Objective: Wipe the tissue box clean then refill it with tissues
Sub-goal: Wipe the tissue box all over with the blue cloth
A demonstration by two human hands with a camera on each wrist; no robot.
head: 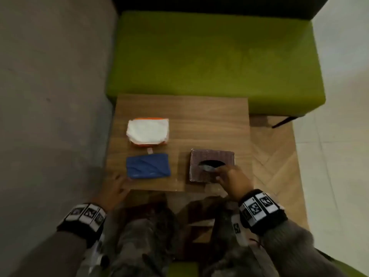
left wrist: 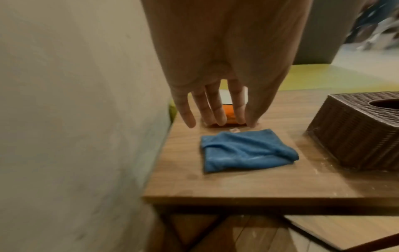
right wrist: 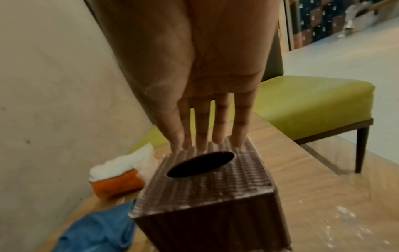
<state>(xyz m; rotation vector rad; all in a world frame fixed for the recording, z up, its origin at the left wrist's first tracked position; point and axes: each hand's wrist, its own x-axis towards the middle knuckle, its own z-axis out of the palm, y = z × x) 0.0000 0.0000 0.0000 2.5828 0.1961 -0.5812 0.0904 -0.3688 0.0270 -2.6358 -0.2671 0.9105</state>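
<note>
Our right hand (right wrist: 207,95), grip apart, hovers over the brown woven tissue box (right wrist: 215,187) — unsteadied, it may skid off the wooden counter (head: 199,116); our left hand (left wrist: 215,102), also apart, hasn't lifted the folded blue cloth (left wrist: 244,150).

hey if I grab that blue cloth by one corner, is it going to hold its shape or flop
Probably flop: the blue cloth lies in soft folds and creases on the table, so it looks limp. It seems light, and would likely unfold and dangle when lifted by one corner.

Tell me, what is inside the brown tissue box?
Through the oval opening of the tissue box only darkness shows, no tissue sticking out. The woven walls hide the rest. The right hand reaches over its top.
</note>
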